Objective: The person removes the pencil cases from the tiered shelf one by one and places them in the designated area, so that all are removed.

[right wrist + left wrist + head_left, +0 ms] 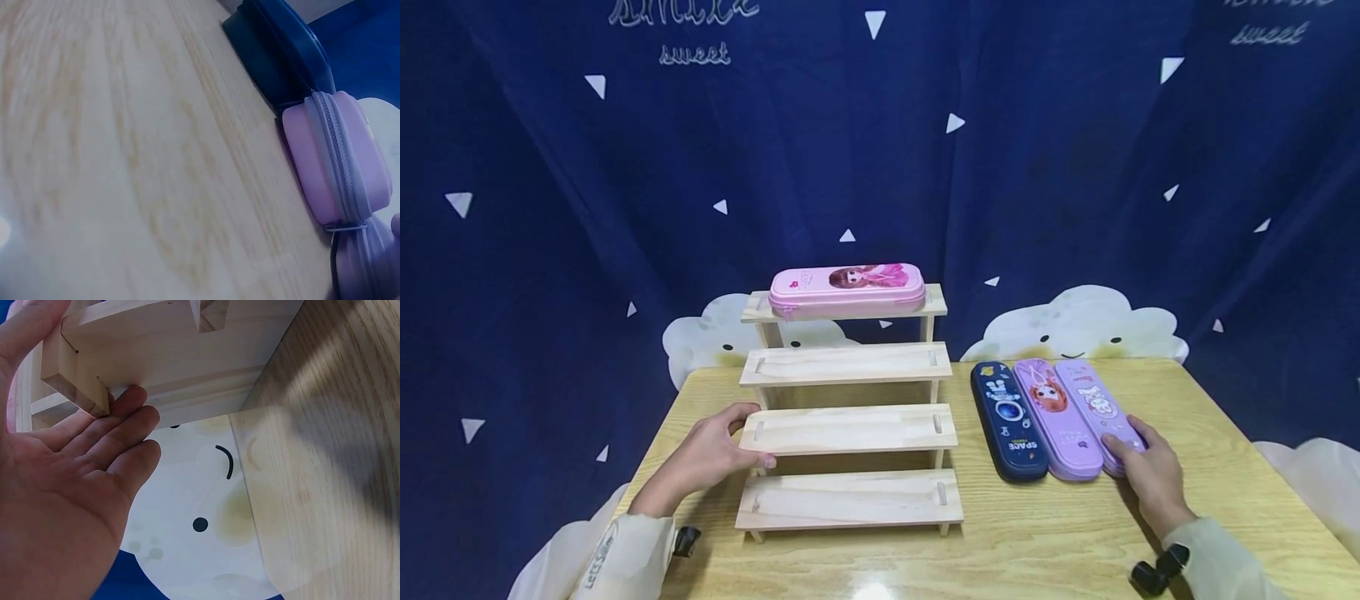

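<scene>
My left hand [710,448] grips the left end of a board of a stepped wooden rack [850,429], thumb at the front edge and fingers behind. The left wrist view shows those fingers [134,434] curled under the board's end. On the rack's top board lies a pink pencil case [847,290] with a doll picture. To the right, my right hand [1153,473] holds the near end of a lilac pencil case [1097,404], thumb on its lid and fingers along its right side. Beside it lie a purple pencil case [1060,421] and a navy space-print one [1009,421].
The rack and the row of cases stand on a light wooden table [1037,542]. Behind hangs a dark blue curtain [850,150] with white triangles and cloud shapes. The rack's lower boards [850,500] step forward toward me.
</scene>
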